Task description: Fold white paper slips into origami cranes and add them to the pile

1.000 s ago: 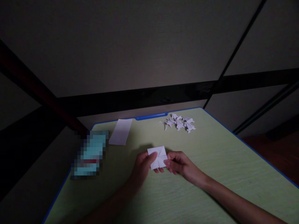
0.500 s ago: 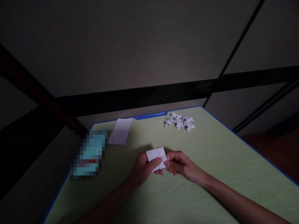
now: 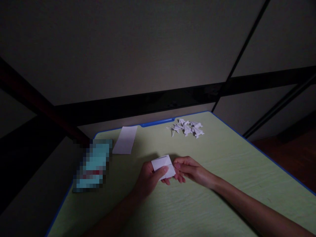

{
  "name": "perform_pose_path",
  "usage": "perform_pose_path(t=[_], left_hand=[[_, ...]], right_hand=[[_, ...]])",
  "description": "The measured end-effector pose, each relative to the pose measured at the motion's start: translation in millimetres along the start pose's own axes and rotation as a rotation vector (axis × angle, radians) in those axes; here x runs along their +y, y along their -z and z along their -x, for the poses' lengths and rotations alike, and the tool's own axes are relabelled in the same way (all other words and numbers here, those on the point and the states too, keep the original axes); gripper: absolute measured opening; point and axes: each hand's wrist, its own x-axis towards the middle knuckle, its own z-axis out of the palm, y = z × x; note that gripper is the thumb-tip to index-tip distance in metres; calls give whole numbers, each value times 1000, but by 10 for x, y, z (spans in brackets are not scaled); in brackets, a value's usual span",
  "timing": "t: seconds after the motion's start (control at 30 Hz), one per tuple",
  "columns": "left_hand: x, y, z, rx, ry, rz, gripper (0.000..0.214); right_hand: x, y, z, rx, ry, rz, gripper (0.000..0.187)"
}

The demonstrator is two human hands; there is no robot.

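Note:
A small white folded paper square is held just above the green table, near its middle. My left hand pinches its left side, thumb laid across the front of the paper. My right hand grips the paper's right edge with closed fingers. Creases show faintly on the paper. Both forearms reach in from the bottom of the view.
A pile of several small white folded paper figures lies at the table's far edge. A flat white sheet lies at the far left, beside a blurred teal packet. The table has a blue rim; dark wall panels stand behind.
My left thumb has slid further across the paper's front, and the paper has turned slightly. The view has shifted a little, so everything sits slightly higher and left.

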Motion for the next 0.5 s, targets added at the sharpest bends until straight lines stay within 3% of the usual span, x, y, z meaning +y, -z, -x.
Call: perform_pose_path(t=[0.2, 0.5], left_hand=[[-7, 4, 4, -73, 5, -12, 24], [11, 32, -9, -237, 48, 7, 26]], right_hand=[[-7, -61, 17, 73, 29, 233, 22], [-44, -32, 23, -68, -19, 220, 15]])
